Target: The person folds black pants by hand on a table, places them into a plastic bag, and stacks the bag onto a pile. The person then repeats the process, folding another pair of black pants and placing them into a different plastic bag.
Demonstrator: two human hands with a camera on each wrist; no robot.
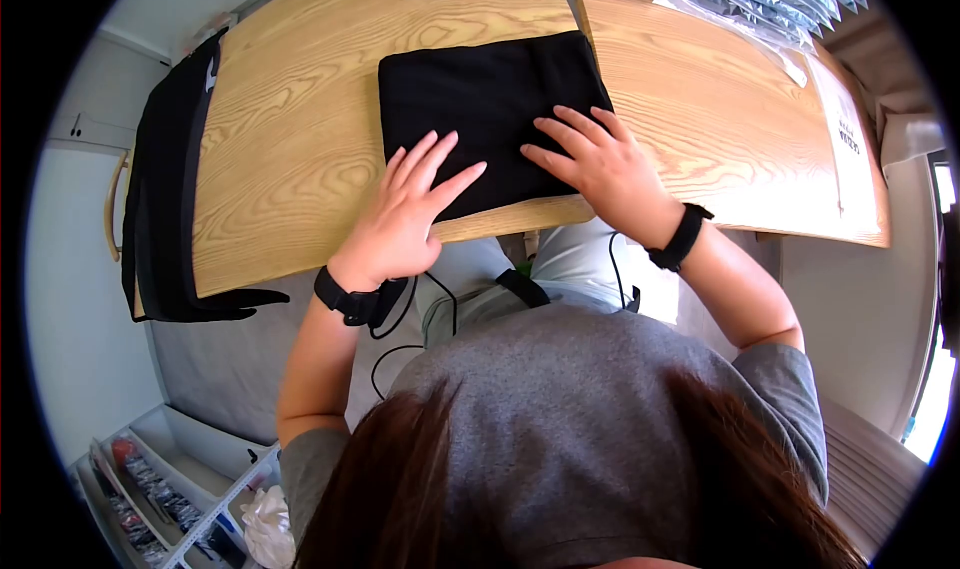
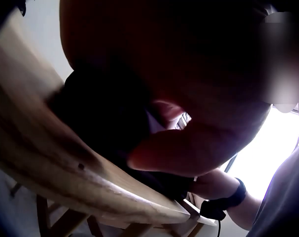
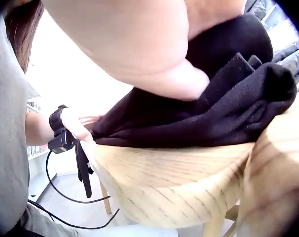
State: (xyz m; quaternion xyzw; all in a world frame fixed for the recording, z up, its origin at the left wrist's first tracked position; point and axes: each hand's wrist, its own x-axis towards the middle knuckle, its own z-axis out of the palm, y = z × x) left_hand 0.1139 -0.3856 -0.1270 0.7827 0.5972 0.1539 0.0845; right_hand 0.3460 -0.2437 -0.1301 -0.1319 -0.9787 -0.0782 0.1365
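Observation:
A black garment [image 1: 480, 99], folded into a rough square, lies on the wooden table at its near edge. My left hand [image 1: 405, 204] rests on its lower left part with fingers spread. On its right side lies my right hand [image 1: 605, 164], fingers straight and apart, pressing the cloth. Several folded layers of the black garment [image 3: 189, 121] show along its side in the right wrist view, with the thumb on top. The left wrist view is dark; the left hand [image 2: 184, 148] covers much of the cloth there.
Another black garment [image 1: 165, 179] hangs over the table's left end. Plastic-bagged clothes [image 1: 740, 9] are piled at the back right. A clear plastic bag [image 1: 840, 139] lies at the right end of the wooden table [image 1: 280, 119]. A white bin [image 1: 180, 439] with packets stands at lower left.

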